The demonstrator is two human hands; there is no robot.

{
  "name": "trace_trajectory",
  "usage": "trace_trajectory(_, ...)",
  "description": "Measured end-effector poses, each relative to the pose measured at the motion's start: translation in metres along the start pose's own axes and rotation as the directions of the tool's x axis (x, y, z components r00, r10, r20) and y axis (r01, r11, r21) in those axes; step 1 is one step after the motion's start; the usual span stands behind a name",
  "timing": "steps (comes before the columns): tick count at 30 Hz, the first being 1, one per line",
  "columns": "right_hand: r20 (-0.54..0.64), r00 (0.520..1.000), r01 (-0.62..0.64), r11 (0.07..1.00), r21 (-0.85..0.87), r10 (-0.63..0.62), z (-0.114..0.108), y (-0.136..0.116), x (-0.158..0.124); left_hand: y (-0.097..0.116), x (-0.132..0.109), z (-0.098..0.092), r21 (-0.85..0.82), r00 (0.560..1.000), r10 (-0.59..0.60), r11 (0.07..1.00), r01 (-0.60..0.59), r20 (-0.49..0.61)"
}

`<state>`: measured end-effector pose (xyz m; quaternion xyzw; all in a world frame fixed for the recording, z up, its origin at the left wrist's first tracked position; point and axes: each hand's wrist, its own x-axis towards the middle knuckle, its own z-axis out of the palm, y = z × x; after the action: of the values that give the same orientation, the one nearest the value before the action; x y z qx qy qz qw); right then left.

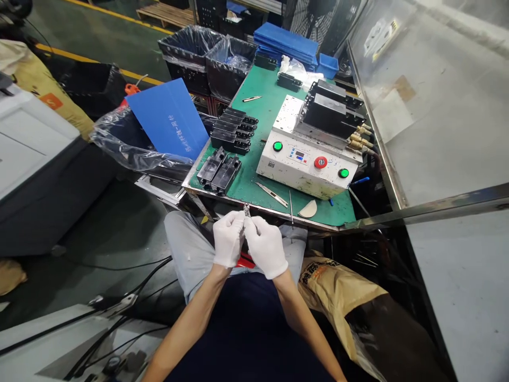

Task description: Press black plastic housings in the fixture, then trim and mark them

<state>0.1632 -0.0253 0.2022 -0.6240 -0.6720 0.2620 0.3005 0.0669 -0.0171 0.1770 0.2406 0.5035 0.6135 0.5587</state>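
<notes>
My left hand (228, 239) and my right hand (265, 245), both in white gloves, meet over my lap just in front of the table edge. Their fingers are closed around a small shiny metal piece (246, 209), whose tip sticks up between them; its lower part is hidden by the gloves. Something red (245, 261) shows below, between the wrists, and I cannot tell whether it joins the metal piece. On the green table (260, 188) beyond my hands lie a utility knife (272, 194), a thin rod (291, 208) and a pale half-round piece (308, 209).
Black plastic housings (218, 171) stand in groups at the table's left. A white control box (306, 164) with green and red buttons carries more black housings (332, 114). A blue sheet (169, 119) rests over a lined bin at left. To the right rises a metal-framed panel (437, 106).
</notes>
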Motion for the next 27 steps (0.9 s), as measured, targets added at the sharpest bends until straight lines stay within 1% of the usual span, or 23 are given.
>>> trace_trajectory(4, -0.004, 1.000, 0.022, 1.000, -0.009, -0.022, 0.004, -0.002, 0.001, 0.003, 0.004, -0.001, -0.031, 1.000, -0.015, 0.999, 0.015, -0.014)
trace_trajectory(9, -0.008, 0.997, 0.078, 0.997, -0.003, -0.078, 0.004, -0.003, 0.000, 0.003, 0.003, 0.000, -0.024, 0.999, 0.013, 1.000, -0.014, -0.033)
trace_trajectory(12, -0.002, 0.997, 0.081, 0.997, 0.017, -0.081, 0.003, -0.003, 0.000, 0.002, 0.002, -0.001, -0.024, 1.000, 0.010, 1.000, -0.010, -0.029)
trace_trajectory(15, -0.010, 0.998, 0.055, 0.994, 0.090, -0.054, 0.004, -0.003, -0.001, 0.007, 0.004, -0.001, -0.013, 1.000, 0.024, 1.000, -0.024, 0.007)
trace_trajectory(17, -0.022, 1.000, -0.010, 0.978, 0.208, 0.015, 0.005, -0.004, -0.002, 0.016, 0.008, 0.000, 0.024, 0.996, 0.055, 0.998, -0.056, 0.068)
trace_trajectory(19, 0.006, 0.994, -0.105, 0.930, 0.353, 0.110, 0.004, -0.006, -0.002, 0.029, 0.012, 0.003, 0.072, 0.985, 0.100, 0.991, -0.110, 0.138)
trace_trajectory(21, 0.090, 0.981, -0.192, 0.850, 0.490, 0.170, -0.001, -0.009, -0.003, 0.041, 0.014, 0.007, 0.097, 0.974, 0.127, 0.984, -0.146, 0.186)
trace_trajectory(22, 0.142, 0.973, -0.230, 0.801, 0.552, 0.182, -0.005, -0.010, -0.004, 0.045, 0.013, 0.010, 0.095, 0.972, 0.124, 0.985, -0.146, 0.202)
trace_trajectory(24, 0.234, 0.956, -0.289, 0.691, 0.662, 0.175, -0.014, -0.012, -0.007, 0.048, 0.011, 0.013, 0.068, 0.971, 0.092, 0.992, -0.110, 0.221)
trace_trajectory(27, 0.334, 0.938, -0.331, 0.510, 0.794, 0.089, -0.025, -0.009, -0.012, 0.048, 0.006, 0.017, 0.018, 0.968, 0.041, 0.999, -0.047, 0.249)
